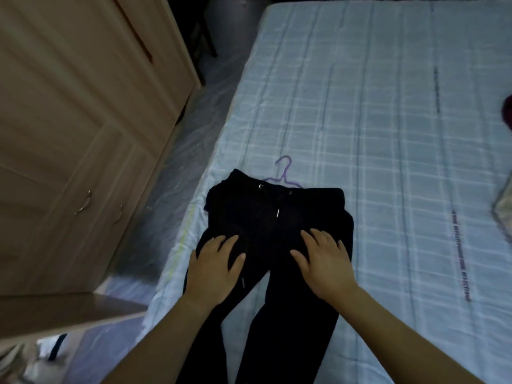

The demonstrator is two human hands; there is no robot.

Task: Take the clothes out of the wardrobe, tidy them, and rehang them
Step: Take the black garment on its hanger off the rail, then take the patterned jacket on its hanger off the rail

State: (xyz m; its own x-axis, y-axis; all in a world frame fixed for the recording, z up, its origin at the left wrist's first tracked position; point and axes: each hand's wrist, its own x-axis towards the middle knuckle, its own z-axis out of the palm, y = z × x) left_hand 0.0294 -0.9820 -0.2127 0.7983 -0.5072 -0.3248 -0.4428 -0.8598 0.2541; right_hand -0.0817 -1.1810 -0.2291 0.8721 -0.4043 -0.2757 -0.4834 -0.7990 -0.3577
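both palms down now, left hand (pixel 214 268) and right hand (pixel 324 263) with fingers splayed flat, grasping nothing, pressing the black trousers (pixel 273 217) smooth on the bed (pixel 388 134), likely readying them for the purple hanger (pixel 284 174) poking out beyond the waistband, wardrobe (pixel 77 106) off left.

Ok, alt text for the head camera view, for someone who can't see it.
The left hand and right hand lie flat on black drawstring trousers spread on a checked bedcover. A purple hanger lies partly hidden by the waistband; a wooden wardrobe stands at left.
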